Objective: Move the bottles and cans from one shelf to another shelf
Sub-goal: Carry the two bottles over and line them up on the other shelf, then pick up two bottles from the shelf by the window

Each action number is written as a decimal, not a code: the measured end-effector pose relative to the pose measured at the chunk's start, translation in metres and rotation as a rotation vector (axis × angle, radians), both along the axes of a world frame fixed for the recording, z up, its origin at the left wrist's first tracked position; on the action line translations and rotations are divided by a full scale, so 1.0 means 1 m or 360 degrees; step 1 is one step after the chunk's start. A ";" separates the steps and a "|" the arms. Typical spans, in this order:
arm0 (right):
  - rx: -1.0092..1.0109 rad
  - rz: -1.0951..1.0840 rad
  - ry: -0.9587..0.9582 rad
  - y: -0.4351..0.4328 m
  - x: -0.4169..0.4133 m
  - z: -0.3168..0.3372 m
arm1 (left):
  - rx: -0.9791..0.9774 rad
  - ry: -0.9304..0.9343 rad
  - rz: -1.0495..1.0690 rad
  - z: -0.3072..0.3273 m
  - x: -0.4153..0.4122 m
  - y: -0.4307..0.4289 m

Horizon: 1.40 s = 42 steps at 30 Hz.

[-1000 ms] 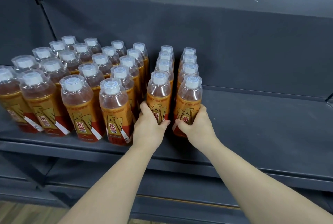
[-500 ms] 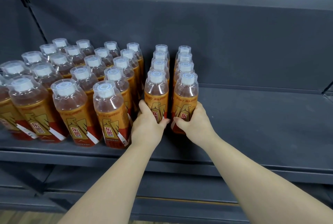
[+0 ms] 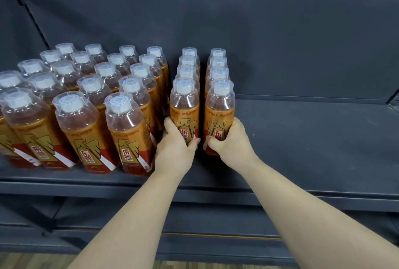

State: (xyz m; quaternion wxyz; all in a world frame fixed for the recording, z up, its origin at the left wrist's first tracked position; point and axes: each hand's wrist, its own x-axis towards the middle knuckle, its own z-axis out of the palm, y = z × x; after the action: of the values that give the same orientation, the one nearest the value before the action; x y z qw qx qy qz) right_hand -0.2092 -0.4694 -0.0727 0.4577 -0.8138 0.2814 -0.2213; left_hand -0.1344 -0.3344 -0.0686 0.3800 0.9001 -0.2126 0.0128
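Several amber drink bottles with orange-and-red labels and clear caps stand in rows on a dark grey shelf [image 3: 313,139]. Two rows stand apart on the right of the big block [image 3: 86,104]. My left hand [image 3: 176,149] grips the lower body of the front bottle of the left row [image 3: 184,106]. My right hand [image 3: 233,141] grips the front bottle of the right row [image 3: 219,108]. Both bottles stand upright on the shelf, close side by side, with several more lined up behind each.
The shelf's front lip [image 3: 216,191] runs across below my wrists. A dark back panel [image 3: 280,41] closes the shelf behind. A lower shelf [image 3: 216,240] shows beneath, and wooden floor [image 3: 32,261] at the bottom left.
Both hands stay wrapped round the two front bottles, which sit slightly further back on the shelf. The view has shifted a little to the right.
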 end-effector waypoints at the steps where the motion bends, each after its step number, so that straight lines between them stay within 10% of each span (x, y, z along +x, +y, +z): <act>1: 0.0001 0.0004 0.0000 0.000 0.000 0.000 | -0.0002 -0.0003 -0.0002 0.000 0.000 0.000; 23: -0.0034 -0.0003 0.0384 0.000 -0.063 0.033 | -0.0030 0.0094 -0.0015 0.019 -0.045 0.005; 32: -0.0756 0.0130 0.0691 -0.020 -0.173 0.040 | 0.0188 -0.0081 -0.0126 0.024 -0.132 -0.020; 42: -0.0863 -0.0216 0.0833 -0.090 -0.359 0.031 | 0.0467 -0.0366 -0.0696 0.027 -0.300 -0.122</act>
State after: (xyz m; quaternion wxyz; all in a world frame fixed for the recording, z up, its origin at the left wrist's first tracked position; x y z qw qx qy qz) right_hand -0.5685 -0.5593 -0.0419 0.1229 -0.9139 0.3732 -0.1020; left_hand -0.4340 -0.4563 -0.0420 0.2128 0.8709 -0.4429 0.0018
